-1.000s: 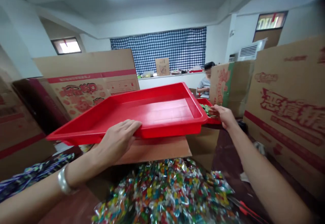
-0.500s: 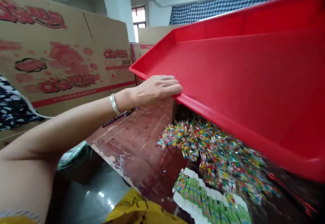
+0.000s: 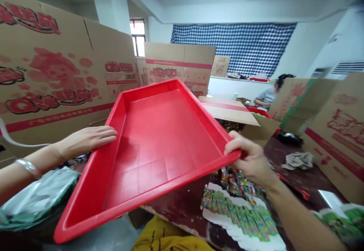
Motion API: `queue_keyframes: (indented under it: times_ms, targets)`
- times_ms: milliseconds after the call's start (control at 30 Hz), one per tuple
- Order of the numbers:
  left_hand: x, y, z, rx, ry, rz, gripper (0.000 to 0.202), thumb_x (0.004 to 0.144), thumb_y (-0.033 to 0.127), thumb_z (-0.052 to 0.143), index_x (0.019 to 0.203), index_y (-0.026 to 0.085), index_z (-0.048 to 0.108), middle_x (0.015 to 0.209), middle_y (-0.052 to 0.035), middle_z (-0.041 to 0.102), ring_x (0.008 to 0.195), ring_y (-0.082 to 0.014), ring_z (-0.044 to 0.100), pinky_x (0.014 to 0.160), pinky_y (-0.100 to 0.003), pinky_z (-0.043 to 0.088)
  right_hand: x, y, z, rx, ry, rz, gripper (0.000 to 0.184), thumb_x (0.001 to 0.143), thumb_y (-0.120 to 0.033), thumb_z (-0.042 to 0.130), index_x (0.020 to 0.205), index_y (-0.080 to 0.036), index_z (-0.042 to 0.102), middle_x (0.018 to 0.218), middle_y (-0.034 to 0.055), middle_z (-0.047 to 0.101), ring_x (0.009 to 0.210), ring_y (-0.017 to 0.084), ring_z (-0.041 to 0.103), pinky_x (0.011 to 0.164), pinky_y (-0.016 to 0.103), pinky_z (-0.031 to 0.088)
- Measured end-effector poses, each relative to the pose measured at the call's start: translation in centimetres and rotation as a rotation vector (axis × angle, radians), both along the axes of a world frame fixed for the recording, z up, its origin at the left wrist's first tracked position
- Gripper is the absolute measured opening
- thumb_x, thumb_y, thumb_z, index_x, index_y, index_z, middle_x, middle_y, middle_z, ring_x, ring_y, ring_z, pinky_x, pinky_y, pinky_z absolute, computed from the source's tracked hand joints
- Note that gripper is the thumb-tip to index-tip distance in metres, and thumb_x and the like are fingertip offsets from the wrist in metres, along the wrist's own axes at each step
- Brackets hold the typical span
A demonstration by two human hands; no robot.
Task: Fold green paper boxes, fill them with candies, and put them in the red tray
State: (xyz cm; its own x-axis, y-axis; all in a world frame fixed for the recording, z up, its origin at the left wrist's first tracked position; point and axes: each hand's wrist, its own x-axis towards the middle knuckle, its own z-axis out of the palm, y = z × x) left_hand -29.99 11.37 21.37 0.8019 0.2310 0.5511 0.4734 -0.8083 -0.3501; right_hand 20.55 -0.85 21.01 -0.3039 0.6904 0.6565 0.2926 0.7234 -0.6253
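Between my hands, a large red plastic tray [image 3: 167, 126] is held up tilted above the table edge, with nothing in it. My left hand [image 3: 95, 137] grips its left rim, fingers over the edge and a silver bracelet at the wrist. At the tray's right corner, my right hand [image 3: 247, 154] is wrapped round the rim. Below my right hand lies a row of green printed small boxes [image 3: 241, 213] with white flaps. Small colourful wrapped packets [image 3: 239, 181] lie behind the boxes, partly covered by the tray and my hand.
Big printed cartons [image 3: 65, 65] stand at left, with another carton [image 3: 338, 129] at right. An open carton [image 3: 227, 110] is behind the tray. A crumpled cloth [image 3: 298, 160] and a red tool [image 3: 298, 190] lie on the dark table [image 3: 318, 171]. A person [image 3: 267, 97] sits farther back.
The red tray has swung from the right to in front of me and lower. My right hand has come into view on its corner. My view has turned to the right.
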Motion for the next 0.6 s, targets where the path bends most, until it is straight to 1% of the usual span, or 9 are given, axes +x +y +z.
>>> queue_keyframes:
  times_ms: [67, 100, 200, 267, 333, 433, 533, 567, 600]
  targets:
    - [-1.6, 1.9, -1.4, -0.027, 0.128, -0.062, 0.037, 0.092, 0.018, 0.036, 0.092, 0.020, 0.073, 0.095, -0.0017, 0.077, 0.091, -0.0098, 0.065, 0.078, -0.024, 0.053, -2.4, -1.2, -3.4, -0.032, -0.043, -0.046, 0.011, 0.082, -0.015, 0.069, 0.077, -0.023, 0.063, 0.080, -0.0012, 0.049, 0.073, 0.014, 0.051, 0.067, 0.027, 0.041]
    - [-2.1, 2.9, -2.1, -0.065, 0.151, -0.064, 0.038, 0.091, 0.018, 0.036, 0.092, 0.020, 0.073, 0.096, -0.0025, 0.078, 0.093, -0.0104, 0.065, 0.078, -0.025, 0.053, -3.5, -1.8, -4.9, -0.063, -0.045, -0.083, 0.013, 0.082, -0.013, 0.067, 0.075, -0.022, 0.061, 0.080, -0.0009, 0.049, 0.074, 0.014, 0.051, 0.067, 0.027, 0.040]
    - [-3.0, 5.8, -3.8, -0.238, 0.068, 0.045, 0.037, 0.088, 0.025, 0.039, 0.094, 0.024, 0.075, 0.103, -0.0024, 0.077, 0.100, -0.0125, 0.064, 0.085, -0.032, 0.053, -6.9, -3.3, -8.9, -0.160, 0.032, -0.144, 0.011, 0.080, -0.015, 0.069, 0.074, -0.022, 0.061, 0.081, -0.0007, 0.050, 0.075, 0.014, 0.052, 0.067, 0.026, 0.040]
    - [-2.8, 7.4, -4.8, -0.342, 0.015, 0.142, 0.036, 0.087, 0.033, 0.040, 0.095, 0.027, 0.075, 0.109, -0.0016, 0.076, 0.104, -0.0140, 0.063, 0.092, -0.040, 0.050, -8.9, -3.7, -11.1, -0.227, 0.087, -0.190, 0.012, 0.076, -0.012, 0.069, 0.075, -0.022, 0.063, 0.080, -0.0013, 0.049, 0.074, 0.014, 0.052, 0.066, 0.025, 0.039]
    - [-2.3, 8.3, -5.9, -0.424, -0.027, 0.237, 0.038, 0.086, 0.043, 0.040, 0.093, 0.029, 0.075, 0.112, -0.0009, 0.074, 0.105, -0.0156, 0.062, 0.096, -0.043, 0.046, -10.6, -3.5, -13.0, -0.271, 0.138, -0.234, 0.016, 0.072, -0.007, 0.068, 0.076, -0.022, 0.064, 0.079, -0.0018, 0.049, 0.075, 0.014, 0.053, 0.066, 0.024, 0.040]
    - [-1.8, 9.1, -7.5, -0.603, -0.100, 0.438, 0.046, 0.079, 0.059, 0.040, 0.093, 0.030, 0.073, 0.108, 0.0006, 0.073, 0.102, -0.0186, 0.064, 0.095, -0.041, 0.046, -12.4, -2.8, -14.7, -0.357, 0.194, -0.267, 0.015, 0.072, -0.007, 0.066, 0.076, -0.021, 0.064, 0.078, -0.0020, 0.048, 0.073, 0.014, 0.054, 0.066, 0.024, 0.040]
    - [-2.4, 9.4, -8.7, -0.802, -0.293, 0.802, 0.056, 0.073, 0.071, 0.042, 0.100, 0.029, 0.068, 0.081, 0.0058, 0.072, 0.084, -0.0183, 0.067, 0.089, -0.039, 0.049, -13.5, -2.5, -15.2, -0.421, 0.221, -0.296, 0.015, 0.070, -0.006, 0.068, 0.075, -0.021, 0.065, 0.076, -0.0025, 0.049, 0.071, 0.013, 0.053, 0.065, 0.023, 0.039]
    - [-2.8, 9.4, -9.0, -0.900, -0.397, 0.922, 0.060, 0.071, 0.074, 0.042, 0.102, 0.028, 0.065, 0.072, 0.0075, 0.070, 0.078, -0.0176, 0.067, 0.086, -0.039, 0.050, -13.8, -2.5, -15.3, -0.434, 0.224, -0.309, 0.016, 0.069, -0.006, 0.069, 0.074, -0.021, 0.066, 0.076, -0.0027, 0.050, 0.071, 0.013, 0.053, 0.065, 0.023, 0.039]
    - [-3.1, 9.2, -9.2, -1.044, -0.502, 1.008, 0.064, 0.070, 0.077, 0.043, 0.105, 0.027, 0.062, 0.067, 0.0087, 0.069, 0.074, -0.0172, 0.067, 0.083, -0.038, 0.051, -14.0, -2.5, -15.5, -0.450, 0.223, -0.320, 0.017, 0.068, -0.006, 0.070, 0.074, -0.021, 0.067, 0.075, -0.0027, 0.051, 0.071, 0.013, 0.054, 0.065, 0.022, 0.040]
